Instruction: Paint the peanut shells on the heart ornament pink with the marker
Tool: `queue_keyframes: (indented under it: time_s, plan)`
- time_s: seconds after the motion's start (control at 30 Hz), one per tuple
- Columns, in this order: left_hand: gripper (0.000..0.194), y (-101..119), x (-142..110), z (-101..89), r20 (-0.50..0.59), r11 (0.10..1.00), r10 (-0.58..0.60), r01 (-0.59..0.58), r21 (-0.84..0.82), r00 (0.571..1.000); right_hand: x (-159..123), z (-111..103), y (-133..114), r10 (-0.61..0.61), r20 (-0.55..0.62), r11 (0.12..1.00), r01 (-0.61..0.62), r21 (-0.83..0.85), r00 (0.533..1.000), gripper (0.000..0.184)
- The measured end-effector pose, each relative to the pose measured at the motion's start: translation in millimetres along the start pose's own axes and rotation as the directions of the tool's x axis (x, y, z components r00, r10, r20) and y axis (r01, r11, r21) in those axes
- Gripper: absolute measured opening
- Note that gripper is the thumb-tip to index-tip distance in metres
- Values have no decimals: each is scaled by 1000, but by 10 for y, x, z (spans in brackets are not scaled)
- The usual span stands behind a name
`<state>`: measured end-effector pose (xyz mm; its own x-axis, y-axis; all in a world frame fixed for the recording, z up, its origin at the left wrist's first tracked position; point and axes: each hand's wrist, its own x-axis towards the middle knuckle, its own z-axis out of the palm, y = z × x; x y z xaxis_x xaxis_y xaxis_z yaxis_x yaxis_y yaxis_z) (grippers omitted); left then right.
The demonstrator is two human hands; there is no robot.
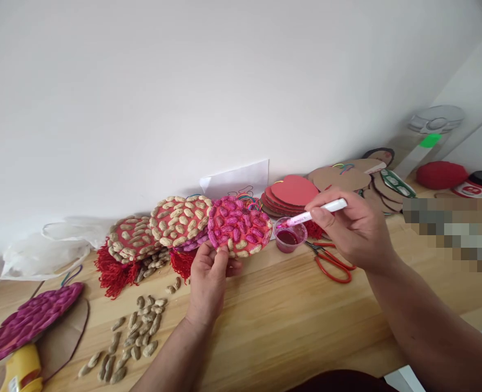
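My left hand [213, 272] pinches the lower edge of a round red disc [241, 227] covered with glued peanuts. Most of its peanuts are magenta; those along the lower and right rim are bare tan. Between the fingers of my right hand [353, 231] is a white marker pen [320, 212], slanting down to the left with its pink tip at the rim of a small clear plastic cup [290, 235]. Dark pink liquid lies in the cup. Just right of it, red-handled scissors [334, 264] rest on the wooden table [273, 321], below my right hand.
Unpainted peanut discs [181, 220] with red tassels [116, 272] lean at the wall. Loose peanuts [145, 324] lie front left, near a magenta disc [32, 321] and a yellow bottle [22, 367]. Behind are red discs [293, 190], cardboard discs [339, 177], red yarn [440, 175] and a plastic bag [44, 253].
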<state>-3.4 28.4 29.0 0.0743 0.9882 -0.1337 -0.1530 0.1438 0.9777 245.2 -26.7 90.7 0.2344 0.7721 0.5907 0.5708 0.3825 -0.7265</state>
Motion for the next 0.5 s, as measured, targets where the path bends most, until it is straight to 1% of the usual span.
queue_keyframes:
  time_s: [0.1, 0.2, 0.33, 0.5]
  plan:
    - [44, 8, -7, 10, 5, 999, -31, 31, -23, 1000, -28, 44, -17, -63, 64, 997, 61, 36, 996, 5]
    - [41, 20, -20, 14, 12, 998, -38, 38, -49, 999, -55, 74, -14, -79, 105, 996, 75, 46, 991, 3]
    - [40, 44, -45, 21, 32, 995, -54, 56, -84, 998, -71, 88, -26, -122, 116, 989, 110, 102, 986, 4]
    - [41, 68, -65, 33, 48, 990, -67, 72, -120, 997, -68, 89, -72, -201, 126, 976, 189, 107, 971, 8]
